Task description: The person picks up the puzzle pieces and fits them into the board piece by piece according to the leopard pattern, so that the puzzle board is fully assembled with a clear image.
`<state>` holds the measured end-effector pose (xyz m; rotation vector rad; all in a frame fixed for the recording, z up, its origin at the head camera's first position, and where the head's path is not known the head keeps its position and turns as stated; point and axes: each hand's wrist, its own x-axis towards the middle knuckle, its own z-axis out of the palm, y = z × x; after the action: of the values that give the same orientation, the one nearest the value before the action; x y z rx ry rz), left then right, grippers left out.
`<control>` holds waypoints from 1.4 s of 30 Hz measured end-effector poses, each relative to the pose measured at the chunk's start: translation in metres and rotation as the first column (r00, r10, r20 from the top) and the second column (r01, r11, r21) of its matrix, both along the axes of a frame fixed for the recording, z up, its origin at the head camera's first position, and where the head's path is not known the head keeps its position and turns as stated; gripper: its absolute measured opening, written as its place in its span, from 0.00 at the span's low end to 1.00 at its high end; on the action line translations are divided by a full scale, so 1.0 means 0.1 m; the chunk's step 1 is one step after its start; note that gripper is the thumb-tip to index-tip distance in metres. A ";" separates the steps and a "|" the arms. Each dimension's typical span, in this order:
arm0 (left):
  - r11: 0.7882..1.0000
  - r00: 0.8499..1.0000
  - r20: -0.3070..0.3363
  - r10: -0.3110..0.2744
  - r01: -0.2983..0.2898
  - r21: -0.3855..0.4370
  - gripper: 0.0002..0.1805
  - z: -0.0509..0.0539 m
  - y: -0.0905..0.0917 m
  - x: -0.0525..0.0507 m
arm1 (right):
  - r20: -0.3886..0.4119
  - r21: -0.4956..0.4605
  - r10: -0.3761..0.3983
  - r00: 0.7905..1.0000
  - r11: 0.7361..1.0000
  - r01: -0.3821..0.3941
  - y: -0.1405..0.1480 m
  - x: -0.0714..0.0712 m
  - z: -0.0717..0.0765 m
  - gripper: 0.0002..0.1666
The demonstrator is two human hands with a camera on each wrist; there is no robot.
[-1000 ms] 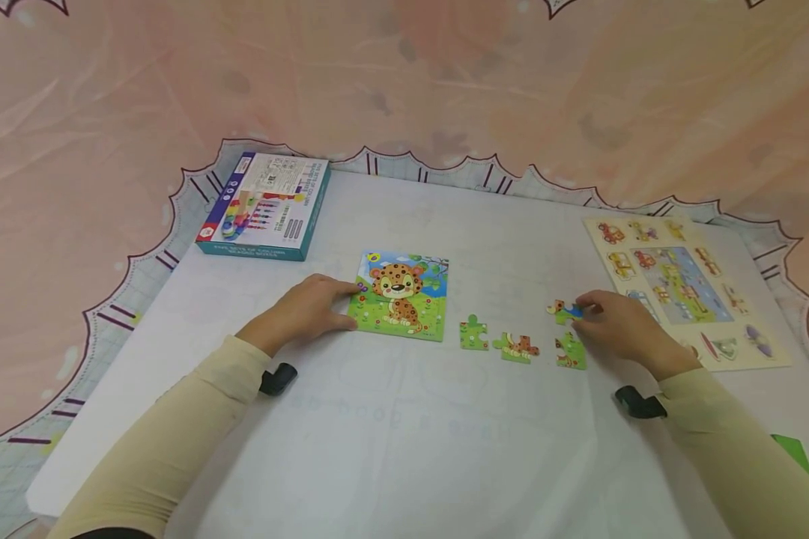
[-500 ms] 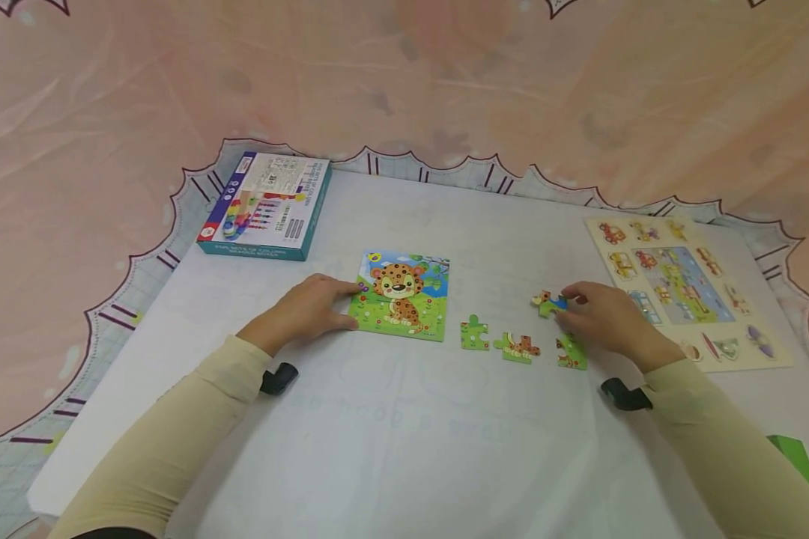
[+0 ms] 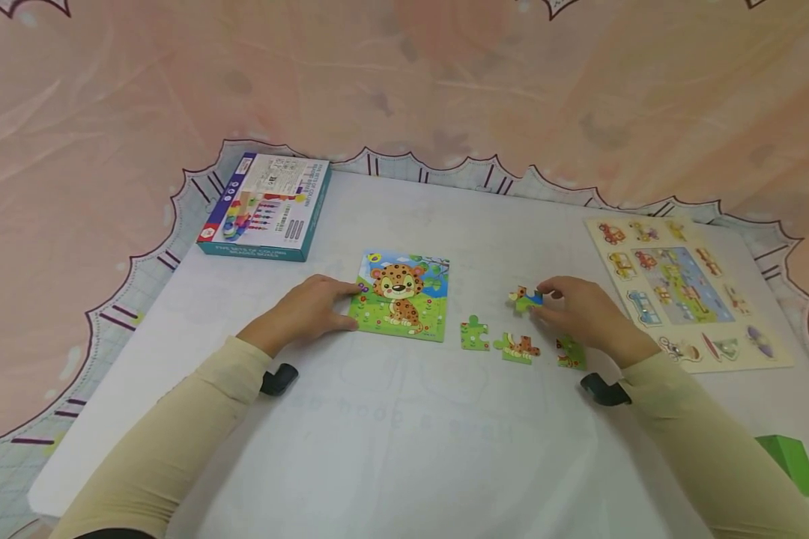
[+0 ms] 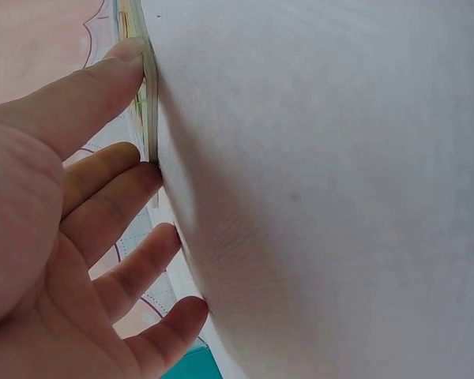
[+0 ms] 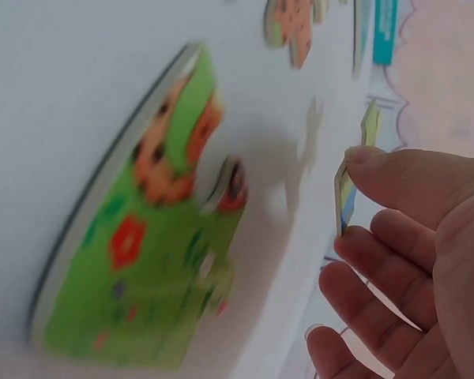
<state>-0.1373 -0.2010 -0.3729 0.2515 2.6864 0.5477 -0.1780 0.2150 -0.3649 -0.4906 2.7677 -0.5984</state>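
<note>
In the head view, my left hand point(image 3: 313, 307) touches the left edge of a square leopard picture puzzle point(image 3: 399, 299) with thumb and index finger. The left wrist view shows its fingers loosely extended along the puzzle's edge point(image 4: 151, 118). My right hand point(image 3: 589, 314) pinches a jigsaw piece point(image 3: 524, 299), blue, green and orange, by its right side. That piece point(image 5: 346, 193) is raised off the table in the right wrist view. Loose jigsaw pieces lie between the hands: a green one point(image 3: 474, 334), a spotted one point(image 3: 517, 349), and a green one with flowers point(image 3: 570, 352) below my right hand.
A flat cardboard box point(image 3: 263, 206) with a teal side lies at the back left. A pale puzzle board point(image 3: 688, 292) with vehicle pictures sits at the right. A green object point(image 3: 792, 463) is near the right sleeve. White cloth point(image 3: 404, 449) covers the table.
My right hand has moved left with the pinched jigsaw piece, away from the flowered green piece and toward the leopard puzzle. The left hand has stayed in place.
</note>
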 end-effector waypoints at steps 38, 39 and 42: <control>1.000 1.000 -0.020 -0.014 0.014 -0.008 0.37 -0.05 -0.01 -0.01 | -0.028 -0.006 0.110 0.994 0.994 -0.110 -0.75 -0.03 -0.01 0.26; 1.000 1.000 -0.020 -0.014 0.014 -0.007 0.37 -0.05 -0.01 -0.01 | -0.028 -0.004 0.111 0.993 0.994 -0.111 -0.76 -0.03 -0.02 0.26; 1.000 1.000 -0.018 -0.015 0.015 -0.008 0.37 -0.04 0.00 -0.01 | -0.026 0.001 0.113 0.993 0.994 -0.113 -0.80 -0.03 -0.03 0.27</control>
<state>-0.1388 -0.2013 -0.3771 0.2753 2.7012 0.5335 -0.1814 0.1347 -0.3676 -0.6546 2.7414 -0.5704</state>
